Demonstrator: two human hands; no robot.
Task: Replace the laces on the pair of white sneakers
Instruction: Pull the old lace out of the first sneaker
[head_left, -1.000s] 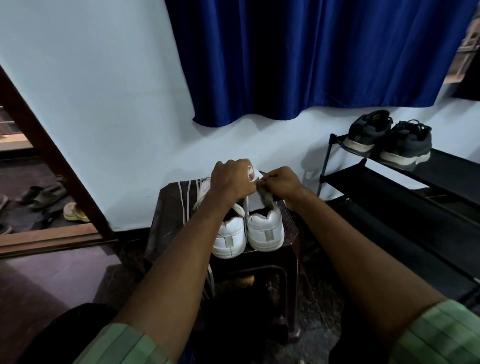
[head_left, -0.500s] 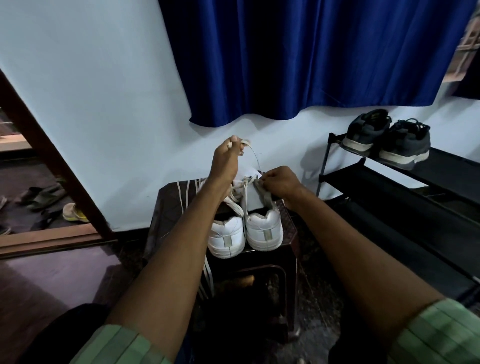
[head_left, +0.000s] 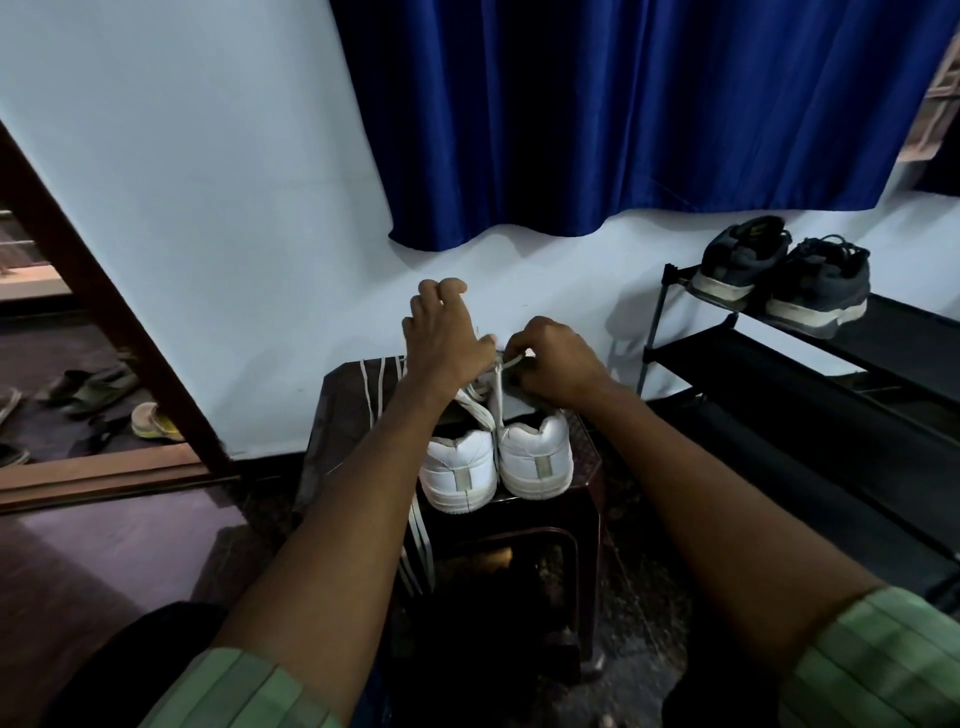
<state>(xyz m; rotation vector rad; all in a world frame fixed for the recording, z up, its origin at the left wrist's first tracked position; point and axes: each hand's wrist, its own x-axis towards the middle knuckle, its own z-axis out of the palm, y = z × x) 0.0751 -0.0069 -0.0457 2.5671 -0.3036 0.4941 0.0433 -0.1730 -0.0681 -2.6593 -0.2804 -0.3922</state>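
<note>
While my right hand (head_left: 553, 364) pinches the lace (head_left: 500, 384) over the sneakers (head_left: 496, 462), my left hand (head_left: 447, 332) hovers apart at nine o'clock, fingers loose; lace runs toward six o'clock.

A dark plastic stool (head_left: 582, 525) stands on the floor (head_left: 104, 561) against the wall. On its top — two white sneakers (head_left: 496, 465), heels toward the camera, side by side and touching. Loose white laces (head_left: 376, 387) lie across the stool's left part.
</note>
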